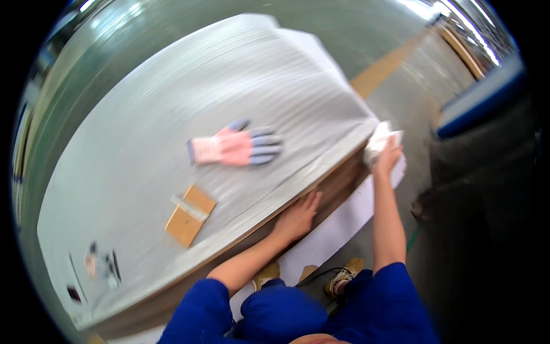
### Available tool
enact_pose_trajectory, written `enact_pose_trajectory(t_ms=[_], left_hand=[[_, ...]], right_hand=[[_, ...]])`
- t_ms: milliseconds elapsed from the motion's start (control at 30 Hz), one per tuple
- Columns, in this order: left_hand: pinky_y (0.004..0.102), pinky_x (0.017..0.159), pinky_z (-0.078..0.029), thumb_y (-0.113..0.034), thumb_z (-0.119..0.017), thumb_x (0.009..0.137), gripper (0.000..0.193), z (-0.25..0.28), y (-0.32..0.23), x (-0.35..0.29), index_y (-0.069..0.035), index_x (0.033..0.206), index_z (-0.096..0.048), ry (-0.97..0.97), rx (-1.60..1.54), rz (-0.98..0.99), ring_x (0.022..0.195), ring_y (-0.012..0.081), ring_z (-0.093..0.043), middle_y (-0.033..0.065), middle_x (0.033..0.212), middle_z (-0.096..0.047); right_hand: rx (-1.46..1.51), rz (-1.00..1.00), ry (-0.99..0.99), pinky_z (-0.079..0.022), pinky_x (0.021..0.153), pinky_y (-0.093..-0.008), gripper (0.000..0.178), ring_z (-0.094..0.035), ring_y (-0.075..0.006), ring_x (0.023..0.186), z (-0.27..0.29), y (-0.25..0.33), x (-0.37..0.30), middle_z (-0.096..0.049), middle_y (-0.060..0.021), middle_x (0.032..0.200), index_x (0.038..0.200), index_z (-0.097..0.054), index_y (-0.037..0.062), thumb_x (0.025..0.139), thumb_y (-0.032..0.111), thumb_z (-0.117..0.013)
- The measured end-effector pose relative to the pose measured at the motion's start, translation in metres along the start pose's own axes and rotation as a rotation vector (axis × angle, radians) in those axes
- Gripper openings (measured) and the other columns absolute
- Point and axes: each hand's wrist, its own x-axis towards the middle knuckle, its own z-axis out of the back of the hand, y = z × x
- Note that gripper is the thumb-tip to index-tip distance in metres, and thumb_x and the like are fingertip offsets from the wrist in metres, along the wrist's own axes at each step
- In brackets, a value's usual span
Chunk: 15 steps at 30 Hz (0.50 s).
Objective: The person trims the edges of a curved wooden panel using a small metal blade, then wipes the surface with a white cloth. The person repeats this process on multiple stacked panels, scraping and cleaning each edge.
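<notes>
A large stack or panel with a brown side face [339,184] stands in front of me, its top covered by a thin whitish foam sheet [143,114]. My left hand [298,218] lies against the brown side, fingers stretched out and holding nothing. At the right-hand corner, my right hand [389,157] is closed around a crumpled white cloth [375,144], pressed to the end of that side. A pink work glove with grey-blue fingers [235,148] rests on the foam sheet, slightly blurred.
On the sheet lie a brown cardboard piece with clear tape [186,226] and small tools [103,266] at the far left, too blurred to name. White sheeting [326,243] spreads beneath the edge by my feet. A blue-edged object [481,97] stands at the right, beyond the green-grey floor [395,97].
</notes>
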Motion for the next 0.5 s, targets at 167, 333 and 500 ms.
enact_pose_trajectory(t_ms=[167,333,500], left_hand=[[0.0445,0.115,-0.031,-0.014,-0.047,0.096,0.052,-0.015,0.006,-0.005,-0.006,0.147,-0.038,-0.246,0.101,-0.175,0.141,0.0380,-0.032,0.0212,0.156,-0.027],[0.0473,0.117,-0.026,-0.024,-0.052,0.093,0.059,-0.037,0.016,0.001,-0.010,0.149,-0.037,-0.154,-0.433,-0.187,0.143,0.0396,-0.029,0.0216,0.156,-0.028],[0.0505,0.114,-0.029,-0.028,-0.057,0.087,0.066,-0.063,0.015,0.014,-0.010,0.148,-0.039,-0.356,0.001,-0.270,0.140,0.0458,-0.031,0.0292,0.154,-0.027]], right_hand=[[-0.056,0.431,0.371,-0.040,0.102,-0.0399,0.049,-0.053,-0.0285,0.117,-0.085,0.117,-0.094,-0.055,-0.0182,0.127,0.133,-0.045,-0.0036,0.097,0.027,-0.060],[-0.189,0.979,1.065,-0.039,0.094,-0.0470,0.038,-0.054,-0.0367,0.104,-0.110,0.142,-0.246,-0.060,-0.0162,0.109,0.117,-0.058,0.0020,0.083,0.015,-0.070],[-0.475,0.912,1.298,-0.045,0.067,-0.0374,0.035,-0.055,-0.0272,0.079,-0.111,0.118,-0.323,-0.055,-0.0100,0.081,0.084,-0.056,0.0049,0.078,0.032,-0.078]])
